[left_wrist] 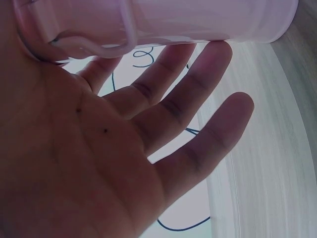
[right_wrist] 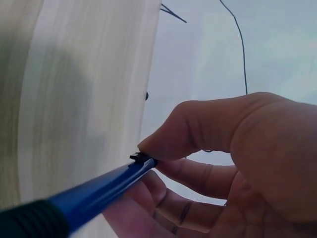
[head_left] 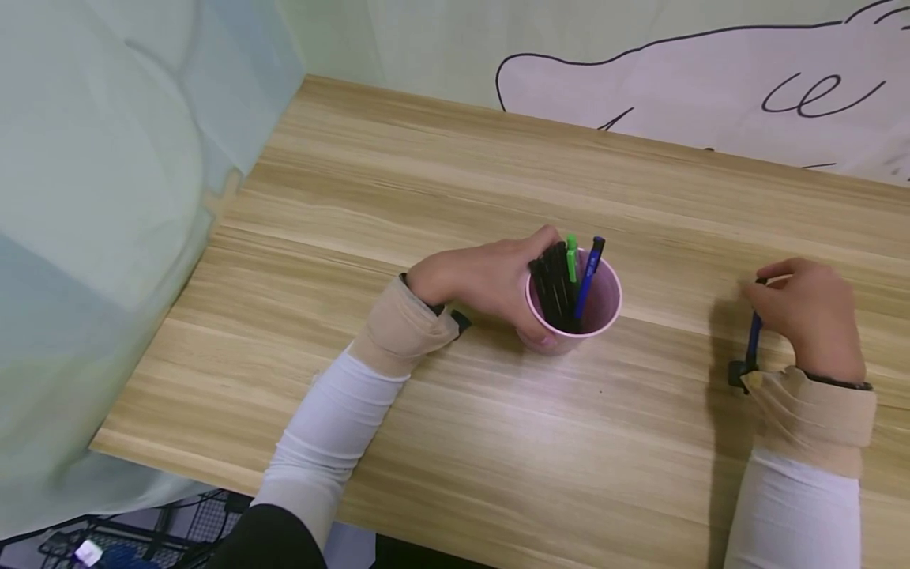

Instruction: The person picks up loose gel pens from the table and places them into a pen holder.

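My left hand point(head_left: 490, 276) holds a pink cup point(head_left: 603, 296) from its left side, thumb in front and fingers behind. Inside the cup lean several black pens point(head_left: 554, 288), a green pen point(head_left: 572, 257) and a blue pen with a dark end point(head_left: 590, 273). Seen from the left wrist, the fingertips point(left_wrist: 215, 52) lie along the smooth side of the cup. Well to the right of the cup, my right hand point(head_left: 810, 312) pinches another blue pen point(right_wrist: 101, 193) by its clip end, between thumb and fingers. Its dark ribbed grip point(right_wrist: 37, 218) points away from those fingers.
Both hands are over a wood-grain table point(head_left: 441, 419). A light wall with line drawings point(head_left: 675, 79) stands along its far edge, and a pale curtain point(head_left: 107, 197) hangs at the left. Below the front left edge is a black wire rack point(head_left: 152, 537) with cables.
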`<move>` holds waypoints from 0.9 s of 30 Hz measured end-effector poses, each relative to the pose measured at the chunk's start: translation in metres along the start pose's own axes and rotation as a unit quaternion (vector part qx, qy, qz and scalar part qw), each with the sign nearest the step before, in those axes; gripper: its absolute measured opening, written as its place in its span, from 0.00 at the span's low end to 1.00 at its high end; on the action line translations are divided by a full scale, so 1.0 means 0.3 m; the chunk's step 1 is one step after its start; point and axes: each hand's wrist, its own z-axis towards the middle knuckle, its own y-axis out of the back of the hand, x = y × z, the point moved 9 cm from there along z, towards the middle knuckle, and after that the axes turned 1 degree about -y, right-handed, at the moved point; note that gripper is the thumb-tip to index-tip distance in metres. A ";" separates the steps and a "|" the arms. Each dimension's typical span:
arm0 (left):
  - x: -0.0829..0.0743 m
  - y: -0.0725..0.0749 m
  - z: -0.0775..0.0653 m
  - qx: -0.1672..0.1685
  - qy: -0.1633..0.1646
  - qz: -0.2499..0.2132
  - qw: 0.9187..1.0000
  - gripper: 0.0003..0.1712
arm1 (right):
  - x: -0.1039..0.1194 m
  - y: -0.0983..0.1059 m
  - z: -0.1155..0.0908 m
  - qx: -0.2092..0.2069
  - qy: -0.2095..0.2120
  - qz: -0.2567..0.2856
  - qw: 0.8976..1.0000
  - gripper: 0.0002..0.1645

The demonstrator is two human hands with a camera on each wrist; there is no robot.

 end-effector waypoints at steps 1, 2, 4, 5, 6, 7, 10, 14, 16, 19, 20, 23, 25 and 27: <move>0.000 0.000 0.000 0.000 0.000 0.000 1.000 0.54 | 0.003 0.003 0.000 -0.003 0.002 0.001 1.000 0.29; -0.001 0.000 0.000 0.000 0.000 0.001 1.000 0.54 | 0.006 0.006 -0.002 -0.005 0.002 0.000 1.000 0.29; -0.001 0.000 0.000 0.000 0.000 0.001 1.000 0.54 | 0.012 0.010 -0.006 -0.008 0.004 0.002 1.000 0.29; 0.000 -0.001 0.000 0.000 0.000 0.001 1.000 0.54 | 0.014 0.012 -0.009 -0.010 0.003 0.005 1.000 0.28; 0.000 -0.001 0.000 -0.001 0.000 0.001 1.000 0.54 | 0.017 0.014 -0.012 -0.012 0.002 0.005 1.000 0.29; 0.000 -0.001 0.001 -0.001 0.001 0.000 1.000 0.54 | 0.019 0.016 -0.014 -0.013 0.001 0.005 1.000 0.29; 0.000 -0.001 0.001 -0.002 0.002 0.001 1.000 0.54 | 0.025 0.022 -0.022 -0.019 -0.001 0.008 1.000 0.29; -0.001 -0.001 0.001 -0.003 0.003 0.001 1.000 0.54 | 0.037 0.030 -0.029 -0.025 0.001 0.009 1.000 0.29; -0.001 -0.001 0.001 -0.003 0.002 0.001 1.000 0.54 | 0.044 0.032 -0.031 -0.029 0.002 0.007 1.000 0.29; 0.000 -0.001 0.000 -0.002 0.002 0.001 1.000 0.54 | 0.055 0.035 -0.035 -0.037 0.006 0.007 0.999 0.29; 0.000 -0.001 0.000 -0.002 0.003 0.001 1.000 0.55 | 0.059 0.036 -0.036 -0.040 0.008 0.007 0.999 0.28; 0.001 -0.001 0.000 -0.002 0.003 0.002 1.000 0.55 | 0.069 0.040 -0.038 -0.043 0.010 0.013 0.999 0.28; 0.001 -0.001 0.000 -0.001 0.003 0.002 1.000 0.55 | 0.074 0.043 -0.040 -0.045 0.011 0.018 0.999 0.28; 0.002 -0.001 0.000 -0.002 0.003 0.003 1.000 0.55 | 0.076 0.045 -0.042 -0.045 0.009 0.021 0.999 0.28</move>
